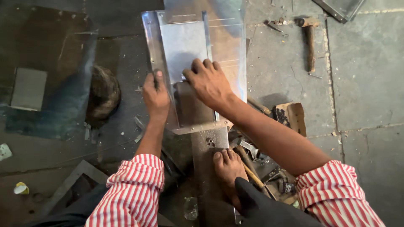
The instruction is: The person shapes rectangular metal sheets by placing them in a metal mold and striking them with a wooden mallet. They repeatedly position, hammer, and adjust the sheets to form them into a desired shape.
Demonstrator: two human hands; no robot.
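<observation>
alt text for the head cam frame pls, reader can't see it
Seen from above, a person's left hand grips the edge of a folded metal sheet while the right hand presses flat on it. A bare foot rests below; a hammer lies on the stone floor.

Dusty grey stone-slab floor (366, 84), littered with scraps.

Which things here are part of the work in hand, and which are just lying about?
In hand: shiny folded sheet-metal piece, left hand, right hand, dark steel bar under the bare foot.
Lying about: wooden-handled hammer, small grey metal square, scattered tools.
</observation>
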